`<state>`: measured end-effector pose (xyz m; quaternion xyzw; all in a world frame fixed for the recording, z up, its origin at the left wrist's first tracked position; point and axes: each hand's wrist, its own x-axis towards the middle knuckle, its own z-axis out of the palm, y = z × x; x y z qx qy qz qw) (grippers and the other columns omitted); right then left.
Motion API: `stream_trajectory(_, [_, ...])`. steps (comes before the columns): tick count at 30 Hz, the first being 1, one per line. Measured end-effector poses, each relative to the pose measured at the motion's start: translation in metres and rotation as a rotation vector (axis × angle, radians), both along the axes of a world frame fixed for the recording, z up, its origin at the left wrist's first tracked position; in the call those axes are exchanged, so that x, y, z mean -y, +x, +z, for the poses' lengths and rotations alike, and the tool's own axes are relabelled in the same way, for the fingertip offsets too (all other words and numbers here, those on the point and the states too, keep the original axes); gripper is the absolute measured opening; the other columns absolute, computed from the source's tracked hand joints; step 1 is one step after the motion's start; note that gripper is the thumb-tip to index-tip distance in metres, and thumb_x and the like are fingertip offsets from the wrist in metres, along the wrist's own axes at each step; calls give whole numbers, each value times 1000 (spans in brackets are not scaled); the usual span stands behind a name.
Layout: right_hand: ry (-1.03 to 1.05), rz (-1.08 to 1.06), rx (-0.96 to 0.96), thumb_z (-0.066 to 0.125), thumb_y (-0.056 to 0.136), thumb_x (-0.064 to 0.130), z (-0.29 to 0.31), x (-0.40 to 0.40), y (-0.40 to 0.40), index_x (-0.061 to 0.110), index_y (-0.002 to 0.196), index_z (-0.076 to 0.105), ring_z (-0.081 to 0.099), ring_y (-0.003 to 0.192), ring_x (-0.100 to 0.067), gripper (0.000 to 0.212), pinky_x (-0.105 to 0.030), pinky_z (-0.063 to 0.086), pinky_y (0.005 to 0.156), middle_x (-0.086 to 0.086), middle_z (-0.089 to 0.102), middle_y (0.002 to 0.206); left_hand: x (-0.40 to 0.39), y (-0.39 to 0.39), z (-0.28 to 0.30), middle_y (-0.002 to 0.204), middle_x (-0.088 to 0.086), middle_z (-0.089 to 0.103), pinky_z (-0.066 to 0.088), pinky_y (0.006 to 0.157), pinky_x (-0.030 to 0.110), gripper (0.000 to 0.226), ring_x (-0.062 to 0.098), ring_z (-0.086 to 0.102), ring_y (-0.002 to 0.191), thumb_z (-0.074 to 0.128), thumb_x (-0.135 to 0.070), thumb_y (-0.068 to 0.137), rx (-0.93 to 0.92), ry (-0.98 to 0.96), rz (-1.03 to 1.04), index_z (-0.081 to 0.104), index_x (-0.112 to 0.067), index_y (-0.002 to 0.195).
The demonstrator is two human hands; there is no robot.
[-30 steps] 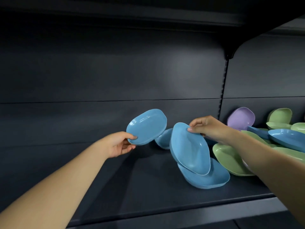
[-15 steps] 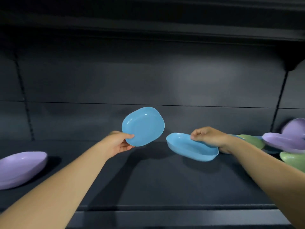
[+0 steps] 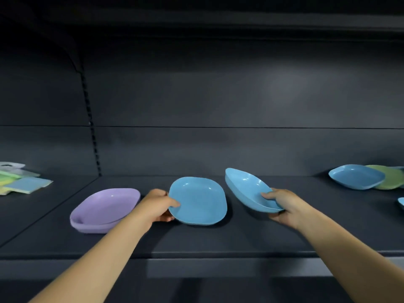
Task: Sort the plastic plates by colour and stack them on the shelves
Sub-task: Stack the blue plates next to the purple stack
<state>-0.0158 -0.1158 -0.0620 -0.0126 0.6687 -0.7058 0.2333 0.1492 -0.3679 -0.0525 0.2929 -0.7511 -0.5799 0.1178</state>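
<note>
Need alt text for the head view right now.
Two bare hands each grip a blue plastic plate over a dark shelf: left hand on one, right hand on a tilted one. Stacked purple plastic plates lie left.

The shelf (image 3: 196, 239) is plain dark grey. On it, the two stacked plates (image 3: 105, 207) at its left are lilac. The plate in the left hand (image 3: 197, 200) and the plate in the right hand (image 3: 247, 189) are sky blue. Towards the shelf's right end, a blue plate (image 3: 356, 179) overlaps a green plate (image 3: 391, 178). Beyond its left end, the flat packs (image 3: 21, 180) show pale green, blue, and yellow.
</note>
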Motion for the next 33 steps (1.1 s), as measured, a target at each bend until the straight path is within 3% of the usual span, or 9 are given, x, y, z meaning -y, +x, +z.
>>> stream_trajectory(4, [8,-65,-7,46,93,0,-10,33,15,11,99,61,62,99,-32,19,-39,52,74,-15,64,110,11,16,-9,84,10,68,44,46,22,10,17,57,58,64,-6,84,90,-84,-42,64,-3,94])
stream_trajectory(8, [73,-118,-137,40,94,0,-15,56,35,10,110,57,60,98,-31,25,-38,50,75,-10,64,101,11,22,-22,82,0,67,42,52,20,6,14,54,59,64,-14,85,25,-200,-13,66,-10,89])
stream_trajectory(12, [115,-148,-233,34,92,-4,-18,70,49,10,109,54,60,97,-31,30,-35,49,73,-9,64,97,7,24,-35,95,-12,67,44,70,18,8,5,61,88,64,-20,88,-193,-179,20,65,-24,94])
stream_trajectory(15, [115,-144,-246,30,89,-6,-17,79,58,12,112,51,59,97,-29,35,-36,48,76,-6,62,97,11,25,-37,102,-11,66,41,85,21,15,7,61,99,63,-22,89,-246,-70,51,66,-21,104])
stream_trajectory(18, [94,-142,-266,33,89,-3,-14,88,67,15,113,48,58,94,-25,34,-34,49,72,-8,60,103,12,26,-38,100,-5,69,46,80,23,16,10,63,92,61,-21,89,-260,-44,65,69,-15,102])
stream_trajectory(22, [181,-48,-355,45,89,12,-19,99,77,17,111,51,55,105,-23,24,-35,45,88,-4,49,126,12,25,-37,91,-3,70,49,73,22,12,11,64,81,58,-16,90,-268,-17,97,70,-16,94])
stream_trajectory(27, [431,40,-541,53,88,21,-36,104,89,18,108,56,45,115,-23,21,-39,41,100,0,40,118,14,25,-37,91,-2,69,48,71,24,6,15,62,75,63,-21,87,-244,-66,61,67,-20,92])
stream_trajectory(30, [547,94,-675,53,87,20,-43,103,95,17,117,53,42,120,-23,30,-35,39,101,0,43,119,14,24,-39,69,1,56,43,70,29,14,16,50,66,66,-18,83,-217,-151,-5,67,-29,75])
stream_trajectory(33, [624,130,-702,57,83,17,-43,104,97,16,116,52,44,115,-22,33,-37,43,97,0,45,114,15,24,-38,62,1,47,37,63,25,20,13,43,62,66,-12,80,-168,-211,-40,70,-32,81])
